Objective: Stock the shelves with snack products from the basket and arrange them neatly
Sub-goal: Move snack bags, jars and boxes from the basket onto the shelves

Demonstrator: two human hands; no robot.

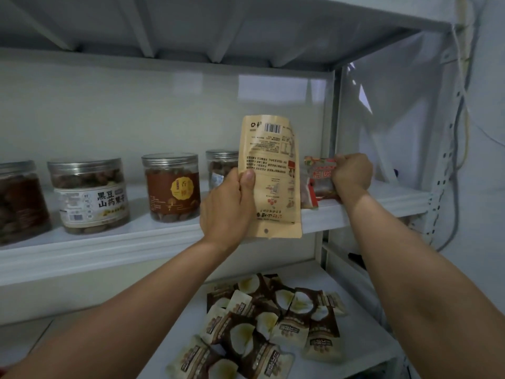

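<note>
Left hand (pixel 226 203) grips tan pouch (pixel 270 165), thumb on its left edge, held in front of the shelf (pixel 136 242) lip. Pouch long axis vertical, printed back toward camera, text inverted: barcode end up, hang-hole end down. Right hand (pixel 352 173), fingers curled, grips red packet (pixel 319 179) at shelf's right end, just beside pouch. Jars (pixel 170 187) stand to the left.
</note>
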